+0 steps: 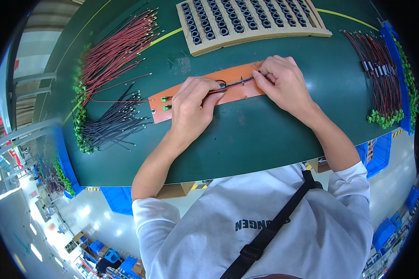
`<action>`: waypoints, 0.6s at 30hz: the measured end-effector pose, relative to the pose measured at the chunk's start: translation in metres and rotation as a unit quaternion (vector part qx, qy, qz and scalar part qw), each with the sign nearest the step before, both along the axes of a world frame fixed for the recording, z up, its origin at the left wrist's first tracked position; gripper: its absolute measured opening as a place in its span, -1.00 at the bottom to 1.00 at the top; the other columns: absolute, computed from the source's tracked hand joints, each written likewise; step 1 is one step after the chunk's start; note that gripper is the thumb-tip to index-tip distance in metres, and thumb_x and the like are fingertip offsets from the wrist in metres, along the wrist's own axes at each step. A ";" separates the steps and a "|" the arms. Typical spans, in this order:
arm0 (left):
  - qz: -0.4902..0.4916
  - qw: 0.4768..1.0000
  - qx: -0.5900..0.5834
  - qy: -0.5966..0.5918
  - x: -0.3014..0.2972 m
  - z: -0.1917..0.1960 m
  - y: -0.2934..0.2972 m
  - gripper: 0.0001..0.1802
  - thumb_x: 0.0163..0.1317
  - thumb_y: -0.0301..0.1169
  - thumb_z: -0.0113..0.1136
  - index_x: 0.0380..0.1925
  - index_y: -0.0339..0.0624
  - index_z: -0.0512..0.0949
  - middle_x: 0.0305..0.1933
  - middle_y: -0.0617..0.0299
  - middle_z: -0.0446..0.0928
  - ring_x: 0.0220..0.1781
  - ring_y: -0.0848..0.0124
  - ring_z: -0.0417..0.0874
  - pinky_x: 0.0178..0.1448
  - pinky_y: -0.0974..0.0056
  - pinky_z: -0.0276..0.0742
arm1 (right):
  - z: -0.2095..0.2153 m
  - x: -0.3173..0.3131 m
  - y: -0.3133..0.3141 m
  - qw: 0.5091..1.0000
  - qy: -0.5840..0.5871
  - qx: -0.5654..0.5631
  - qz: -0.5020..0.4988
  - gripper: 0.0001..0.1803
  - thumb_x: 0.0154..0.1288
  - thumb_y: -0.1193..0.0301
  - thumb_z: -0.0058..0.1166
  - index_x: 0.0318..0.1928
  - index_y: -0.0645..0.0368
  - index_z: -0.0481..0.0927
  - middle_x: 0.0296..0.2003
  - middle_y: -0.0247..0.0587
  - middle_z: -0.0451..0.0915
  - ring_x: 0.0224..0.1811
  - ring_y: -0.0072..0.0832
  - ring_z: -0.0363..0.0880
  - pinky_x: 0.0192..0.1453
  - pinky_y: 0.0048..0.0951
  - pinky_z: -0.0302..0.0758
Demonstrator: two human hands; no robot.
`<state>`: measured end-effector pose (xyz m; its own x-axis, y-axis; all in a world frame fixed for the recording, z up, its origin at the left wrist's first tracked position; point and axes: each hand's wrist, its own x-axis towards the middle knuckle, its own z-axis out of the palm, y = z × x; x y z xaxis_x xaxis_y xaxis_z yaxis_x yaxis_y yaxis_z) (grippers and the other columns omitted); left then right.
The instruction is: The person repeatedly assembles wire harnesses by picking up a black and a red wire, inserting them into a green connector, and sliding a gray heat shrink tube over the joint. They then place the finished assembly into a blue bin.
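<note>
An orange board (244,93) lies across the green table in front of me. Along it run red and black wires (235,85), their two green connectors (166,107) at the board's left end. My left hand (193,100) is closed on the wires near the board's middle, beside a small dark ring (222,84) partly covered by the fingers. Farther right, my right hand (286,83) pinches the wires' far ends between thumb and forefinger; the tips are hidden. A small upright pin stands by the wires between the hands.
Loose red wires (118,44) and black wires (114,118) with green connectors are heaped at the left. A cardboard tray (256,39) holds rows of black rings at the back. At the right lie finished-looking wire bundles (379,69) beside a blue bin edge (398,79).
</note>
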<state>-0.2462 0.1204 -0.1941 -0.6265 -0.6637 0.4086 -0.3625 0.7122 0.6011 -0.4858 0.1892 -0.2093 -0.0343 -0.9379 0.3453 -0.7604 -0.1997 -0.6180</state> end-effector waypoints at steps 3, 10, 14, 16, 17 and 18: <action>-0.011 1.000 -0.014 0.006 -0.003 -0.002 -0.002 -0.80 0.04 -0.68 0.43 -0.31 -0.31 0.65 -0.27 0.11 0.70 -0.16 0.21 0.72 -0.16 0.24 0.65 | 0.000 0.004 -0.002 1.000 0.000 -0.003 0.002 -0.79 0.28 0.42 0.23 -0.48 0.17 0.54 -0.50 -0.27 0.60 -0.39 -0.30 0.54 -0.13 -0.26 0.34; -0.027 0.999 -0.025 0.001 -0.010 -0.002 -0.004 -0.79 0.06 -0.70 0.40 -0.29 -0.30 0.64 -0.26 0.11 0.71 -0.15 0.23 0.73 -0.12 0.25 0.68 | -0.002 0.000 -0.001 1.000 -0.004 -0.021 0.022 -0.80 0.28 0.43 0.23 -0.47 0.19 0.53 -0.50 -0.25 0.58 -0.38 -0.29 0.52 -0.12 -0.26 0.34; -0.011 0.999 0.047 0.024 -0.025 -0.004 0.002 -0.66 0.12 -0.72 0.37 -0.09 -0.28 0.58 -0.24 0.07 0.71 -0.13 0.29 0.77 -0.06 0.29 0.74 | 0.002 -0.010 0.003 1.000 0.012 -0.012 0.003 -0.77 0.27 0.44 0.23 -0.49 0.19 0.49 -0.50 -0.25 0.55 -0.37 -0.29 0.51 -0.12 -0.25 0.35; -0.015 0.997 0.062 0.034 -0.031 -0.006 0.003 -0.57 0.15 -0.72 0.35 0.03 -0.26 0.52 -0.21 0.05 0.71 -0.12 0.32 0.78 -0.03 0.30 0.75 | 0.001 -0.016 0.005 1.000 0.014 -0.014 0.008 -0.76 0.27 0.45 0.23 -0.49 0.19 0.48 -0.51 -0.25 0.54 -0.38 -0.29 0.50 -0.13 -0.25 0.34; -0.014 0.996 0.075 0.035 -0.032 -0.007 0.003 -0.54 0.15 -0.72 0.35 0.05 -0.25 0.49 -0.19 0.05 0.72 -0.10 0.32 0.78 -0.02 0.30 0.75 | 0.000 -0.018 0.006 1.000 0.015 -0.016 0.009 -0.76 0.27 0.45 0.23 -0.50 0.19 0.47 -0.51 -0.26 0.53 -0.39 -0.29 0.49 -0.13 -0.25 0.34; -0.012 0.995 0.089 0.035 -0.032 -0.008 0.004 -0.52 0.16 -0.72 0.34 0.08 -0.24 0.46 -0.18 0.05 0.72 -0.09 0.31 0.79 -0.01 0.29 0.74 | 0.000 -0.019 0.005 1.000 0.015 -0.021 0.010 -0.76 0.26 0.46 0.23 -0.50 0.19 0.47 -0.51 -0.26 0.53 -0.39 -0.29 0.49 -0.13 -0.26 0.34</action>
